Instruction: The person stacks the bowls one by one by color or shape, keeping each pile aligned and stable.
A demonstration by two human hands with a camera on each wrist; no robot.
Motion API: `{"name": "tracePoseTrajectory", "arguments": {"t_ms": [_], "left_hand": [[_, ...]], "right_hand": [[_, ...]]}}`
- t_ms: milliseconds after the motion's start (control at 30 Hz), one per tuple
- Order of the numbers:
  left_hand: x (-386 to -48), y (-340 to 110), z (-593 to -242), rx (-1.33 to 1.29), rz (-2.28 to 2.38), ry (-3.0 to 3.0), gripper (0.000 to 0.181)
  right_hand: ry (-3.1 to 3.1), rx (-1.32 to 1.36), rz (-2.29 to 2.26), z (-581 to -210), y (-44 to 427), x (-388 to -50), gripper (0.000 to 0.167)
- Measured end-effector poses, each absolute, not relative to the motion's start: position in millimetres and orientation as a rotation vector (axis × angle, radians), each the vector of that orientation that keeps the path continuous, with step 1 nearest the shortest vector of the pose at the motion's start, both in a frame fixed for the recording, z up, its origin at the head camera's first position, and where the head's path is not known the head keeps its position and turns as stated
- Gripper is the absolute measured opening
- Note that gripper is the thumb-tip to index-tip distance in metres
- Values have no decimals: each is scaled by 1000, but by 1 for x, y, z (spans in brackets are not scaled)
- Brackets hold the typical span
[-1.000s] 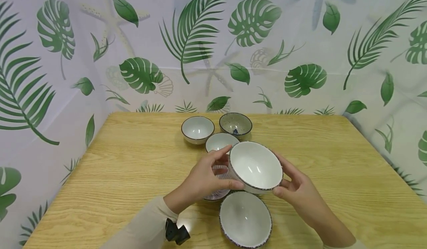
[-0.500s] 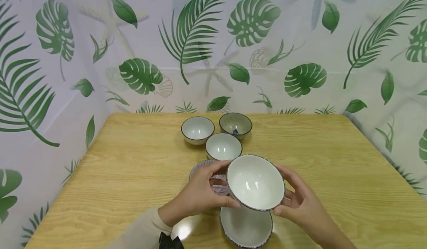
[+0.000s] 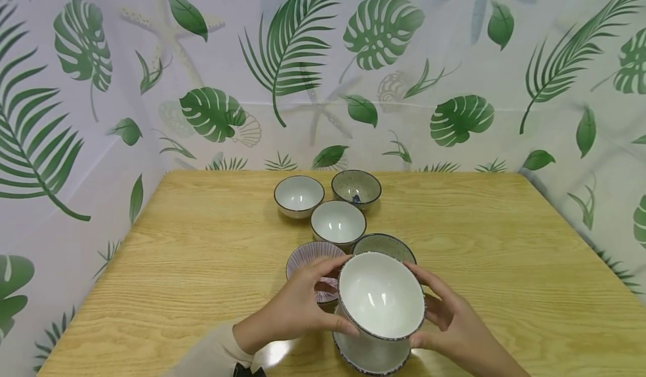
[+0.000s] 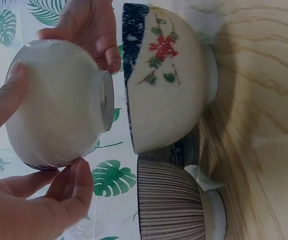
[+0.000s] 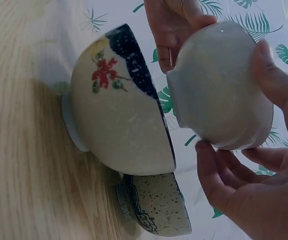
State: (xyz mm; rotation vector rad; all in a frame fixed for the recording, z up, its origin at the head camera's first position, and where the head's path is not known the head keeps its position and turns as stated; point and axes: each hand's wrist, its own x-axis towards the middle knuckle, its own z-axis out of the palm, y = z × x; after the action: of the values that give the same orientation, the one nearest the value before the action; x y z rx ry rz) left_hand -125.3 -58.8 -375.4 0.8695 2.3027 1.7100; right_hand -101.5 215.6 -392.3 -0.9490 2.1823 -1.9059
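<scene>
My left hand [image 3: 303,298] and right hand [image 3: 449,315] grip a white bowl [image 3: 381,295] with a dark speckled rim from opposite sides, thumbs near me. The bowl tilts so its white inside faces the head camera. Below it stands a larger bowl [image 3: 373,357] with a similar rim, partly covered from above. Both wrist views show this lower bowl's red flower and dark blue patch, and the held bowl's foot hovering just above its rim, apart from it. Beside my left fingers is a purple-striped bowl [image 3: 308,256]; a grey speckled bowl [image 3: 386,245] stands behind the held one.
Farther back on the wooden table [image 3: 202,242] are a white bowl [image 3: 338,221], another white bowl [image 3: 299,193] at left, and a speckled brown bowl [image 3: 356,188] at right. A leaf-patterned cloth [image 3: 303,130] hangs behind the table.
Both hands have brought the held bowl down and toward me, over the lower bowl. The grey speckled bowl and more of the striped bowl have come into sight behind it.
</scene>
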Motion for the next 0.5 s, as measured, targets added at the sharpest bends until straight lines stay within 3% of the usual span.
{"name": "tracePoseTrajectory", "arguments": {"t_ms": [233, 500], "left_hand": [[-119, -63, -379, 913, 1575, 2381, 94], [-114, -65, -382, 1050, 1413, 2509, 86]], "right_hand": [[2412, -1006, -1726, -397, 214, -96, 99], [2552, -1014, -1588, -404, 215, -92, 99]]}}
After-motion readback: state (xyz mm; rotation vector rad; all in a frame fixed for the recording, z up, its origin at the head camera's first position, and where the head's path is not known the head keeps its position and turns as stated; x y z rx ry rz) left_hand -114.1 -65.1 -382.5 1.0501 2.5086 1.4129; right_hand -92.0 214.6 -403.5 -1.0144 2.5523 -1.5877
